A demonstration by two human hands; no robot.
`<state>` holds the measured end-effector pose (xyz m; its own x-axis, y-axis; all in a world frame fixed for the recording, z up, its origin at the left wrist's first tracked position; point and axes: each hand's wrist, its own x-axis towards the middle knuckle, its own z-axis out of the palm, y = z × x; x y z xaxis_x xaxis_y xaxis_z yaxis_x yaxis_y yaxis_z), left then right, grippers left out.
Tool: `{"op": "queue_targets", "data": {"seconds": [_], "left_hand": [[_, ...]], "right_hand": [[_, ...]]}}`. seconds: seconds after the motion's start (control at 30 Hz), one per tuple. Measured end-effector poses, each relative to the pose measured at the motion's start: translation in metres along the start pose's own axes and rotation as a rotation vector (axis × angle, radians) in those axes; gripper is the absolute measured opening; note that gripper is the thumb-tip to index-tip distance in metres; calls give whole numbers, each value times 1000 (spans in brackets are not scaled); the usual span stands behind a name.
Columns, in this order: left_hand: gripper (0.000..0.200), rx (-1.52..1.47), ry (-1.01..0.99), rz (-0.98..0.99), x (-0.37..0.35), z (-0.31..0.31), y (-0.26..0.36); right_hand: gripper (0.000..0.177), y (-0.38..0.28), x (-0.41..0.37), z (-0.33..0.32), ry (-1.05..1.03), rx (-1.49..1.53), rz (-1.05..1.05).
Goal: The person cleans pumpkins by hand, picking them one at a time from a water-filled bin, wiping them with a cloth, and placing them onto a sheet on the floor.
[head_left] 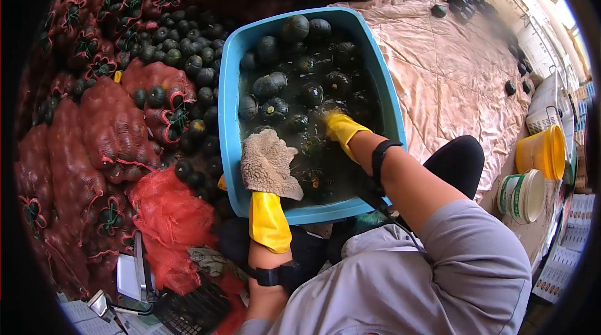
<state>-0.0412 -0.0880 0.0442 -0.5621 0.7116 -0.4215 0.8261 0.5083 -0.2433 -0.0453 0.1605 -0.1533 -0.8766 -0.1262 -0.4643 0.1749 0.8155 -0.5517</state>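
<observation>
A blue plastic tub (389,109) of murky water holds several dark green squashes (270,85), some floating and some partly under. My left hand (269,163), in a yellow rubber glove, is covered by a beige fleecy cloth (268,161) at the tub's left front rim. The cloth hides its fingers. My right hand (339,127), also in a yellow glove, reaches into the water near the tub's middle, close to several squashes. Its fingers are under the surface, and I cannot tell whether they grip a squash.
Red mesh sacks (119,125) are piled on the left, with loose squashes (188,47) beside them. A pinkish sheet (438,78) spreads to the right, with dark squashes (460,4) at its far edge. A yellow bucket (539,152) and a white bucket (521,196) stand at right.
</observation>
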Motion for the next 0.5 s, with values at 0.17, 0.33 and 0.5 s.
{"op": "queue_targets", "data": {"seconds": [0.17, 0.33, 0.5], "left_hand": [[19, 58, 63, -98, 0, 16, 2], [19, -71, 134, -195, 12, 6, 27], [23, -624, 1053, -253, 4, 23, 63]], "right_hand": [[71, -56, -69, -30, 245, 721, 18], [61, -69, -117, -21, -290, 2091, -36], [33, -134, -172, -2, 520, 647, -273]]}}
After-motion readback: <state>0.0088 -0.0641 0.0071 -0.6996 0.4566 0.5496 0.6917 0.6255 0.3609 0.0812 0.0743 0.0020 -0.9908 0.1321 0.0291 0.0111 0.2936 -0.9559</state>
